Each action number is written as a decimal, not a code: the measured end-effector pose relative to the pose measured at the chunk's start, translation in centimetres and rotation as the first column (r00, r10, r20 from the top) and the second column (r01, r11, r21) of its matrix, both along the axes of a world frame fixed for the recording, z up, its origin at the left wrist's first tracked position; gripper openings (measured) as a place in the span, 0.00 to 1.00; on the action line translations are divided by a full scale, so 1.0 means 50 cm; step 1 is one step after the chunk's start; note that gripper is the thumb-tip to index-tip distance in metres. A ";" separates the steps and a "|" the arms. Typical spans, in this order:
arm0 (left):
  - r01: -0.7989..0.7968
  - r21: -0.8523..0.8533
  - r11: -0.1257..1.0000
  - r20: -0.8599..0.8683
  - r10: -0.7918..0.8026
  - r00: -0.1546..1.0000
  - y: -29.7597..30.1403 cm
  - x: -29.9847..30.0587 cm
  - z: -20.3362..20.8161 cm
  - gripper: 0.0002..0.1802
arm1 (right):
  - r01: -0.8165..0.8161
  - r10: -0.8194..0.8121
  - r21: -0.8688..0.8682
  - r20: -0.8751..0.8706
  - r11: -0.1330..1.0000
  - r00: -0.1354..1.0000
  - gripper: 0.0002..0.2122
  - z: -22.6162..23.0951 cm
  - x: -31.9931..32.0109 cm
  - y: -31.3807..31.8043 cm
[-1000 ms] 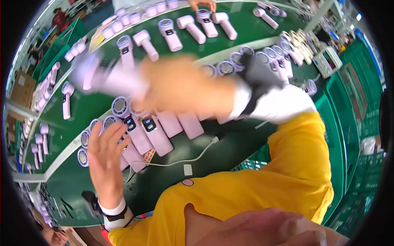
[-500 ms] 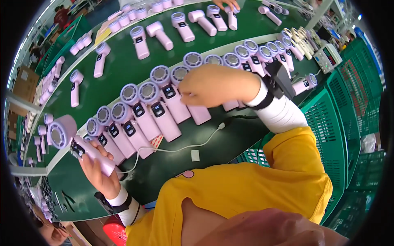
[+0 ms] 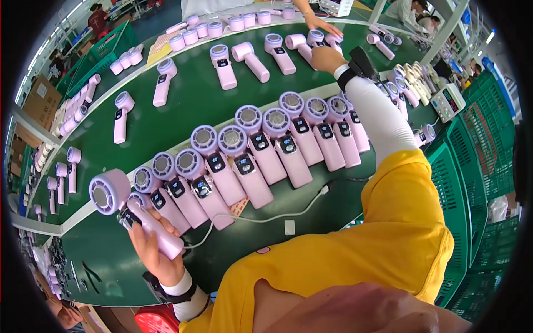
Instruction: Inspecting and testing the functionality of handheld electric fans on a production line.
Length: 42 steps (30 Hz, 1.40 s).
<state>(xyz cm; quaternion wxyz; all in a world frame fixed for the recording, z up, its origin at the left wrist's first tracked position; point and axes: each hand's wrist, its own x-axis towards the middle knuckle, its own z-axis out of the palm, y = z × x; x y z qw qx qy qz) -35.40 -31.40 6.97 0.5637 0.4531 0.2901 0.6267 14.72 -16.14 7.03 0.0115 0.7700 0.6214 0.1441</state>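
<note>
A pink handheld fan [image 3: 154, 232] with a round lilac-rimmed head and a small dark display is gripped by the handle in my left hand [image 3: 158, 256]. A white cable [image 3: 258, 217] runs from the lower end of this fan across the table. My right arm stretches over the row of fans to the far green surface. There my right hand [image 3: 328, 59] covers the handle of another pink fan [image 3: 316, 37]; its fingers are mostly hidden, so I cannot tell whether they grip it. Several pink fans [image 3: 261, 152] lie side by side in front of me, heads away from me.
Another person's hand [image 3: 322, 24] touches a fan beside my right hand. More fans [image 3: 251, 61] lie spaced along the far green surface [image 3: 191, 111]. Green crates [image 3: 444, 194] stand at my right, near a meter box [image 3: 447, 102]. Pliers [image 3: 90, 276] lie at the left.
My right hand has moved from above the near row to the far surface, beside the other person's hand. My left hand keeps hold of its fan. The whole view has shifted.
</note>
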 end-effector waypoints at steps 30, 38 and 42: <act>-0.150 -0.035 0.988 0.037 0.151 0.988 0.014 -0.019 -0.013 0.19 | 0.317 -0.048 0.017 -0.979 0.948 0.197 0.15 0.045 -0.049 0.036; 0.272 -0.045 0.961 0.151 -0.263 0.953 -0.034 -0.003 0.054 0.23 | -0.034 0.437 0.539 -0.718 0.842 -0.542 0.14 0.155 -0.383 -0.228; 0.294 -0.044 0.955 0.168 -0.283 0.944 -0.044 0.055 0.069 0.26 | -0.021 0.396 0.523 -0.670 0.852 -0.628 0.14 0.065 -0.558 -0.305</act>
